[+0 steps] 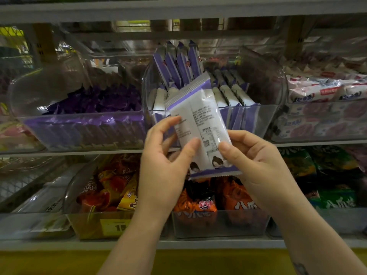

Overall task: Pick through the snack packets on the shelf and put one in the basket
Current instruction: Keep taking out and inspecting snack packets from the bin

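With left hand (164, 157) and right hand (256, 167) both gripping its lower half, holds a white-and-purple snack packet (200, 114) tilted before the clear bin (256, 118) of matching packets (178, 62).

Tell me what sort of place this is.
Likely a shop's snack aisle: clear plastic bins of purple-and-white packets on grey shelves, a yellow price label, left hand and right hand holding one white-and-purple packet.
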Demonstrator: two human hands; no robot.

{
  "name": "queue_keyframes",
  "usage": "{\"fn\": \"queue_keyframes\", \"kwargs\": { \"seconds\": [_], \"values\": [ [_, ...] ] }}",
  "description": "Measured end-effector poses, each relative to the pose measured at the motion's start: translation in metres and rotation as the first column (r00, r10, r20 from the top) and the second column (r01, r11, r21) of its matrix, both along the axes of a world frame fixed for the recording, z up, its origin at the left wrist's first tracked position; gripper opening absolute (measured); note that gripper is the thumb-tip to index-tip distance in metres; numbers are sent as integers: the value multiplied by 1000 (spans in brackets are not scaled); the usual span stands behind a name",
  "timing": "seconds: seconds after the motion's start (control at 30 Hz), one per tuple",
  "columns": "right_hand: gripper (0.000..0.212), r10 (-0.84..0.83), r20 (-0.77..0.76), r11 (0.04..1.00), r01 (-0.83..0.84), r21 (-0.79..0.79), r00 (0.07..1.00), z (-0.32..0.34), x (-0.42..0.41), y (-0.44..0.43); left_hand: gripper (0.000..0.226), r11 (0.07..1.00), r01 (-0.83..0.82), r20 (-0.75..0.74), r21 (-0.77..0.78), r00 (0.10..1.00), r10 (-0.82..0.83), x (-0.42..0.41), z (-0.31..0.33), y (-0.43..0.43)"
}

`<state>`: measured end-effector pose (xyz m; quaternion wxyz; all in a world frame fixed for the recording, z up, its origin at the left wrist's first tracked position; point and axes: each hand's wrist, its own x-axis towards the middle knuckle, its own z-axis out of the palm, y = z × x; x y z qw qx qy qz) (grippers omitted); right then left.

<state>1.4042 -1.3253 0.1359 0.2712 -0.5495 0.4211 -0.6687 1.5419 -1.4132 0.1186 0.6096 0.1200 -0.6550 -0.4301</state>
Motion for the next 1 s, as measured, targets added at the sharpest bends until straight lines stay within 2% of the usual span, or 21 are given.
{"fn": "queue_keyframes", "kwargs": {
  "seconds": [0.1, 0.2, 0.4, 0.5, 0.63, 0.8, 1.0],
  "values": [
    [40, -62, -22, 996, 61, -59, 998, 1, 1, 1, 61, 998, 7, 149, -58, 989, 1, -2, 2, 8],
    [32, -104, -69, 992, 98, -81, 992, 1, 0, 3, 79, 996, 9, 235, -90, 972, 13, -1, 7, 13],
    [26, -131, -198, 990, 118, -79, 971, 0, 3, 3, 100, 997, 2, 235, -72, 972, 15, -4, 4, 13],
    [26, -118, -217, 992, 107, -63, 969, -2, 3, 2, 98, 1000, 2, 159, -12, 987, 0, -3, 2, 8],
    [28, -91, -232, 996, 86, -34, 968, 0, 2, 2, 77, 997, 16, 72, 70, 997, -21, 1, 4, -1],
    [29, -45, -229, 999, 47, 0, 972, 3, 1, 4, 54, 990, 21, 22, 143, 999, -24, 3, 3, -10],
    [24, -2, -219, 1000, 6, 16, 976, 4, 1, 5, 46, 987, 20, -17, 160, 1000, -18, 3, 2, -13]
  ]
}}
